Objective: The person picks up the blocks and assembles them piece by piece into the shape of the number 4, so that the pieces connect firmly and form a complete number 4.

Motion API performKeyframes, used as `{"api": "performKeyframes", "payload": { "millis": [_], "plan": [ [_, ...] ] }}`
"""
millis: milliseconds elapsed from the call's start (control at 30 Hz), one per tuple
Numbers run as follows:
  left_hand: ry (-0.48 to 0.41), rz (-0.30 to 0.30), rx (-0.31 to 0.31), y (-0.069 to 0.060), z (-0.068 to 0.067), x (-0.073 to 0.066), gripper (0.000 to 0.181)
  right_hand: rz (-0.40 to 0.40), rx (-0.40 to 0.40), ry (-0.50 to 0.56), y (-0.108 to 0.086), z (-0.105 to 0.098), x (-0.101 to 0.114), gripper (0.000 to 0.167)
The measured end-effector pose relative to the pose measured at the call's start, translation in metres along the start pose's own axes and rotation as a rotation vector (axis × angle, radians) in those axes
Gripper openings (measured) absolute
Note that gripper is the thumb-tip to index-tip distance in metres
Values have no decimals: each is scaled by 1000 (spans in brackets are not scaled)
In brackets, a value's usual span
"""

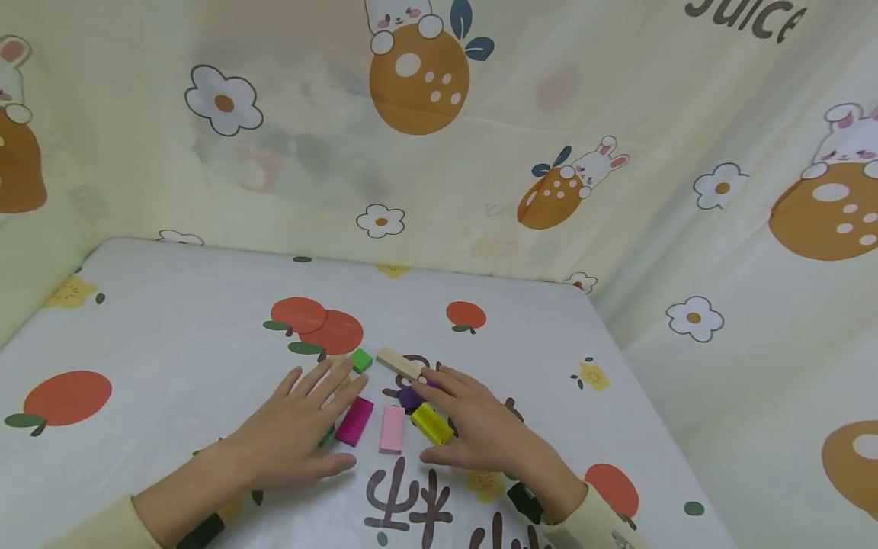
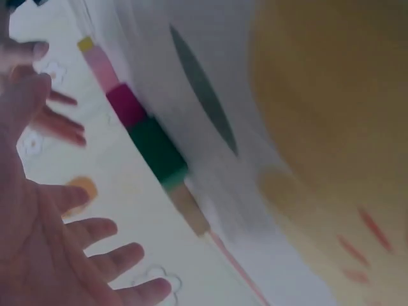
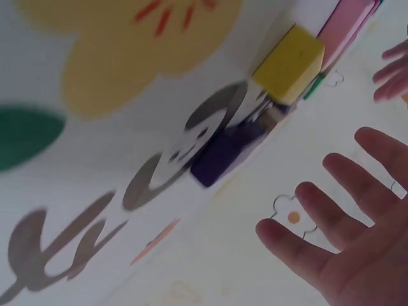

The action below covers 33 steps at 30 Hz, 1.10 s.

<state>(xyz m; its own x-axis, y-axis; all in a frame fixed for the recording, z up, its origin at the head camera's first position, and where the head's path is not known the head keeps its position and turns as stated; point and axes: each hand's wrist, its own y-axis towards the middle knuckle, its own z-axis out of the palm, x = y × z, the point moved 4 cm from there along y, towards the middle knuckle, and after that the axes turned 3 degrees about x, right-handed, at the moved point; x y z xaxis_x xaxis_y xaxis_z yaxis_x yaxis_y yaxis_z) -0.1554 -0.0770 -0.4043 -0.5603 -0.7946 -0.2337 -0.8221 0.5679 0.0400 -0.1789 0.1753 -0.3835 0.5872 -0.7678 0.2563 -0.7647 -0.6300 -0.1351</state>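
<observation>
Several small coloured blocks lie in a loose ring on the table: bright green [image 1: 360, 360], beige [image 1: 398, 363], purple [image 1: 410, 399], yellow [image 1: 432, 424], pink [image 1: 392, 429] and magenta [image 1: 354, 421]. A dark green block [image 2: 158, 152] and a tan block [image 2: 191, 210] show in the left wrist view; in the head view the left hand partly covers that side. My left hand [image 1: 295, 427] is spread at the ring's left, fingers extended, holding nothing. Opposite it, my right hand [image 1: 473, 419] spreads beside the yellow and purple blocks, also holding nothing. Both wrist views show space between fingers and blocks.
A white cloth printed with fruit and flowers covers the table [image 1: 178, 320]. Behind it hangs a cream curtain [image 1: 295, 175] with rabbit prints, and another stretch of curtain [image 1: 768, 366] runs along the right side.
</observation>
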Motion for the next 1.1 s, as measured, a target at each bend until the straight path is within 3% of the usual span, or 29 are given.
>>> {"api": "performKeyframes", "payload": {
  "millis": [200, 333, 633, 1100],
  "plan": [
    [6, 47, 30, 5, 6, -10, 89, -100, -1, -29, 9, 6, 15, 75],
    [20, 72, 28, 5, 8, -16, 86, -153, -23, -112, 15, 12, 23, 69],
    [30, 88, 110, 5, 15, -24, 81, -113, 20, -193, 22, 22, 27, 64],
    [37, 82, 117, 2, 18, -25, 80, -118, 19, -199, 23, 23, 28, 57]
  ]
}}
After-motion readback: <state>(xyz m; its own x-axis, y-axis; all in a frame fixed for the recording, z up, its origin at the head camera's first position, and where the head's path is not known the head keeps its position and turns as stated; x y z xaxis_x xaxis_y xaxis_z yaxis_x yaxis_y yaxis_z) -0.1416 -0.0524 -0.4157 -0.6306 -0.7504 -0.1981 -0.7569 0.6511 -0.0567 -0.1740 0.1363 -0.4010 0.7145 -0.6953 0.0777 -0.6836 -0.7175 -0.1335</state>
